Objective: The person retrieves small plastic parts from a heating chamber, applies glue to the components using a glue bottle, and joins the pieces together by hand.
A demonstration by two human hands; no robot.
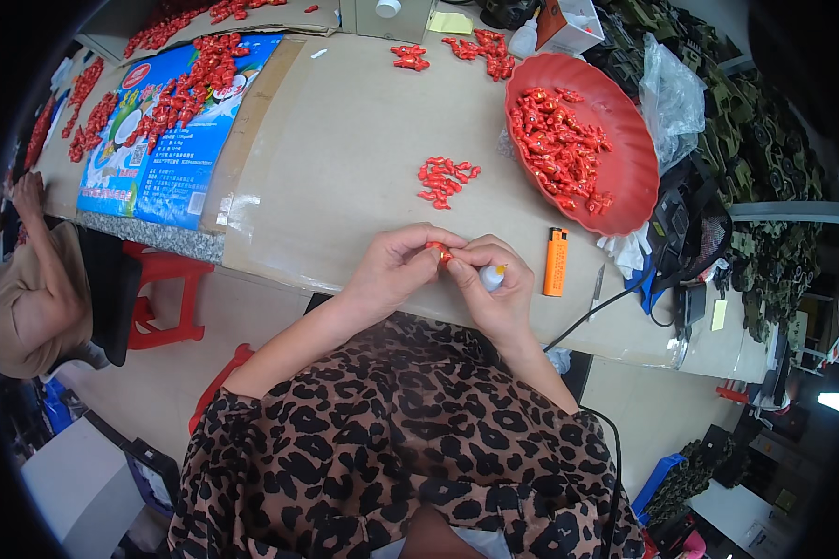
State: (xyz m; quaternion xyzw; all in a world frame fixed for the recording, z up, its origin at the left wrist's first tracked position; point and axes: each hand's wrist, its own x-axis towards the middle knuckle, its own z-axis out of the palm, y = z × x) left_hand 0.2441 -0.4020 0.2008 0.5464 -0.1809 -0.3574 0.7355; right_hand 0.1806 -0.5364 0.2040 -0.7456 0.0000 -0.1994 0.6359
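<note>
Just over the table's near edge, my left hand (393, 267) pinches a small glossy red figurine (442, 252) between thumb and fingertips. My right hand (500, 303) meets it there, its thumb and forefinger touching the same red piece. Tucked in the curled fingers of that hand is a small white squeeze bottle (490, 278) with a yellowish tip. A little beyond my hands lies a loose group of similar red pieces (446, 180) on the tabletop. The exact shape of the held piece is partly hidden by my fingertips.
A scalloped red basin (632, 154) heaped with red pieces stands at the right. Near it lie an orange lighter (556, 263), a thin metal tool (598, 287) and a black cable. More red pieces cover a blue printed cardboard sheet (172, 172). Another person's arm (51, 252) is at far left.
</note>
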